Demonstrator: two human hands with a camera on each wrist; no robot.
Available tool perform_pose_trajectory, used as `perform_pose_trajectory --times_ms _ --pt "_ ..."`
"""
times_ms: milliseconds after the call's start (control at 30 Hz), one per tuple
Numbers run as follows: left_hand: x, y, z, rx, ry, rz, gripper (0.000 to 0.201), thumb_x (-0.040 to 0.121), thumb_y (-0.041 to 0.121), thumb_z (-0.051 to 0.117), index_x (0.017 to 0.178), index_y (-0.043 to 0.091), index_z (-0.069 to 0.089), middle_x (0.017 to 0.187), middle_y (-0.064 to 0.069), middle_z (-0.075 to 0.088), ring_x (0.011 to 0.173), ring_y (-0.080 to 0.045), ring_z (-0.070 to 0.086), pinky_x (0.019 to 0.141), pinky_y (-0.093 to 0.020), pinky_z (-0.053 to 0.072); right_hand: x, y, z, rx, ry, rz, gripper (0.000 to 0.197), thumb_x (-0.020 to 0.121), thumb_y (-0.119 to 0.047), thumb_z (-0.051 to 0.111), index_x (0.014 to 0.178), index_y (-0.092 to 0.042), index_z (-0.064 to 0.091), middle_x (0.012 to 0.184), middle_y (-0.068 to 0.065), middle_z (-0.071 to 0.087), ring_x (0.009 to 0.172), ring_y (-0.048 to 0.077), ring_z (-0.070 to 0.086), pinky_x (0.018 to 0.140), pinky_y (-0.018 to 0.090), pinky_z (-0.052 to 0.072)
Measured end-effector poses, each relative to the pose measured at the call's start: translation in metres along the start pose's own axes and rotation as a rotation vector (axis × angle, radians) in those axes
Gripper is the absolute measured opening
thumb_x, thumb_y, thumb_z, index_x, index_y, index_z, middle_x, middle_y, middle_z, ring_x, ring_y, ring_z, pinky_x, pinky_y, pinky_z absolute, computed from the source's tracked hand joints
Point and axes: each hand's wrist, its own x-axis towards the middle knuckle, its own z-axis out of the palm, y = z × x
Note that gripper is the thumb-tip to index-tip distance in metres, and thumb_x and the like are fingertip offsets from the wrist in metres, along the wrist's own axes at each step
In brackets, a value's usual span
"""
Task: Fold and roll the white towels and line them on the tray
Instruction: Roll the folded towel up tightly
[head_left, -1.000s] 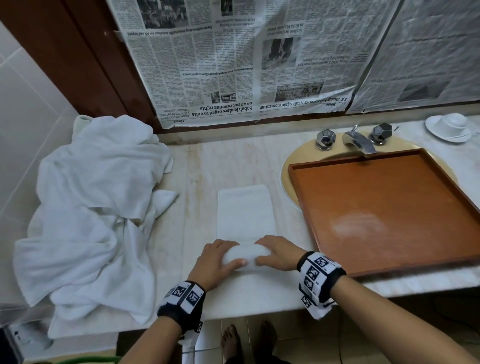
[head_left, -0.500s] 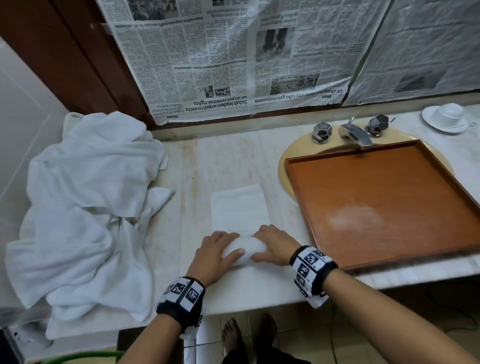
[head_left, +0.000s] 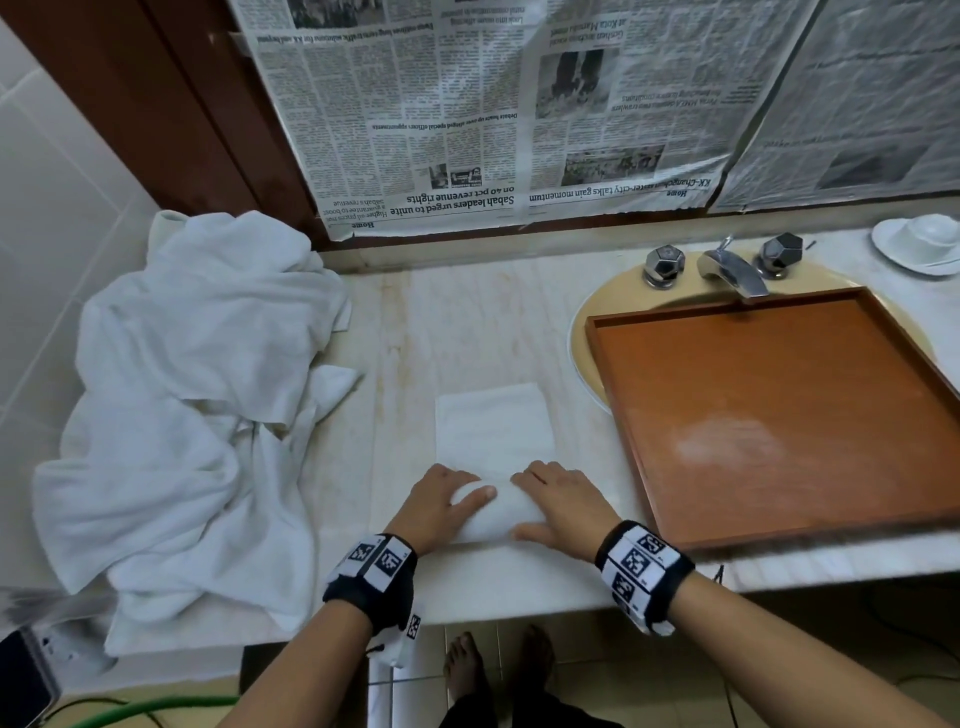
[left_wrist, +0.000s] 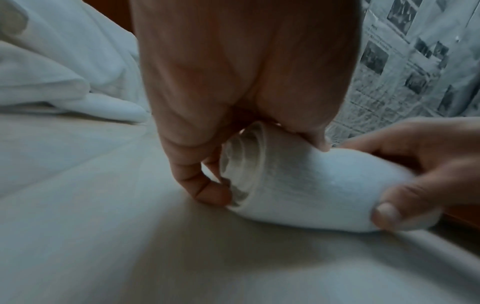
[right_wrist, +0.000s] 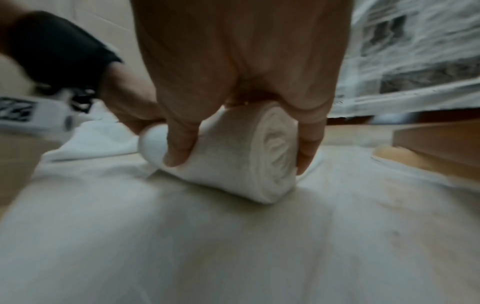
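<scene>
— Curling over the roll (head_left: 496, 512), were the fingers (right_wrist: 179, 148) pressed on it?
— Yes; it was gripped at each end by the left hand (head_left: 434, 506) and right hand (head_left: 558, 506), thumbs on the near side.
— Where was it kept?
— On the counter (head_left: 405, 332), its flat tail stretched away; the tray (head_left: 769, 415) lay just right, the pile (head_left: 192, 395) left.

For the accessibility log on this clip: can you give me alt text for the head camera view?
Two hands, left hand and right hand, grip a half-rolled white towel on a pale counter. A wooden tray with nothing on it sits over the sink to the right, and a heap of white towels lies to the left.
</scene>
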Motion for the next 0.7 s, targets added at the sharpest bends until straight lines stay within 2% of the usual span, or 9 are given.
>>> perform_pose_trajectory --times_ms 100,167,233,333,400,500,567,633,700 --pt "-0.010 0.005 0.006 0.064 0.085 0.030 0.066 0.088 0.073 0.045 0.138 0.031 0.051 0.134 0.007 0.038 0.121 -0.016 0.034 0.105 -0.033 0.034 0.013 0.006 -0.017 0.206 -0.120 0.054 0.061 0.080 -0.060 0.068 0.126 -0.023 0.056 0.116 -0.001 0.053 0.109 0.020 0.050 0.094 0.038 0.042" --pt "-0.019 0.007 0.007 0.147 0.066 0.073 0.088 0.077 0.088 0.032 0.145 0.033 0.043 0.140 0.010 0.035 0.127 -0.016 0.029 0.107 -0.036 0.034 0.019 0.008 -0.028 0.287 -0.199 0.071 0.058 0.078 -0.055 0.073 0.121 -0.019 0.060 0.114 0.001 0.057 0.107 0.021 0.053 0.094 0.038 0.044" --pt "-0.022 0.003 0.007 0.209 0.041 0.085 0.097 0.072 0.092 0.025 0.148 0.033 0.040 0.142 0.010 0.038 0.131 -0.016 0.031 0.108 -0.037 0.035 0.023 0.007 -0.034 0.334 -0.255 0.095 0.057 0.078 -0.054 0.075 0.119 -0.016 0.062 0.115 0.002 0.060 0.106 0.021 0.055 0.094 0.038 0.045" --pt "-0.011 -0.005 0.002 0.163 0.011 0.082 0.085 0.074 0.087 0.034 0.140 0.035 0.048 0.131 0.011 0.049 0.121 -0.014 0.040 0.102 -0.033 0.037 0.019 0.003 -0.030 0.195 -0.204 0.088 0.060 0.081 -0.063 0.065 0.120 -0.018 0.058 0.117 0.000 0.059 0.107 0.022 0.053 0.094 0.040 0.044" --pt "-0.001 -0.006 -0.005 0.115 -0.028 0.093 0.074 0.075 0.085 0.040 0.129 0.037 0.057 0.117 0.012 0.055 0.110 -0.013 0.046 0.096 -0.032 0.038 0.009 0.000 -0.016 -0.055 -0.053 0.061 0.066 0.084 -0.064 0.057 0.131 -0.019 0.049 0.125 0.000 0.053 0.115 0.024 0.050 0.097 0.041 0.039" --pt "0.010 -0.002 -0.014 0.079 -0.072 0.123 0.036 0.087 0.070 0.055 0.099 0.036 0.063 0.097 0.010 0.062 0.091 -0.009 0.056 0.077 -0.026 0.037 0.000 -0.002 0.003 -0.188 0.140 0.028 0.075 0.079 -0.058 0.066 0.137 -0.014 0.047 0.128 0.004 0.054 0.116 0.028 0.052 0.093 0.041 0.041" --pt "0.014 0.001 -0.016 0.062 -0.087 0.082 0.030 0.088 0.066 0.057 0.094 0.037 0.061 0.092 0.010 0.062 0.088 -0.011 0.057 0.074 -0.025 0.037 0.005 -0.001 0.005 -0.149 0.140 0.037 0.072 0.081 -0.053 0.067 0.138 -0.015 0.045 0.129 0.004 0.052 0.118 0.028 0.049 0.094 0.040 0.040" --pt "0.013 0.003 -0.014 0.077 -0.056 0.071 0.043 0.084 0.075 0.050 0.100 0.037 0.061 0.099 0.010 0.060 0.096 -0.015 0.057 0.083 -0.031 0.041 0.013 0.001 -0.003 -0.073 0.060 0.067 0.065 0.085 -0.051 0.063 0.138 -0.019 0.044 0.130 0.001 0.050 0.120 0.024 0.045 0.097 0.038 0.035" --pt "0.005 0.005 -0.008 0.129 -0.019 0.043 0.067 0.077 0.081 0.044 0.127 0.037 0.055 0.123 0.011 0.048 0.115 -0.015 0.044 0.099 -0.038 0.039 0.021 0.005 -0.014 0.039 -0.040 0.101 0.062 0.084 -0.053 0.065 0.136 -0.022 0.048 0.127 -0.001 0.051 0.119 0.021 0.045 0.096 0.036 0.036"
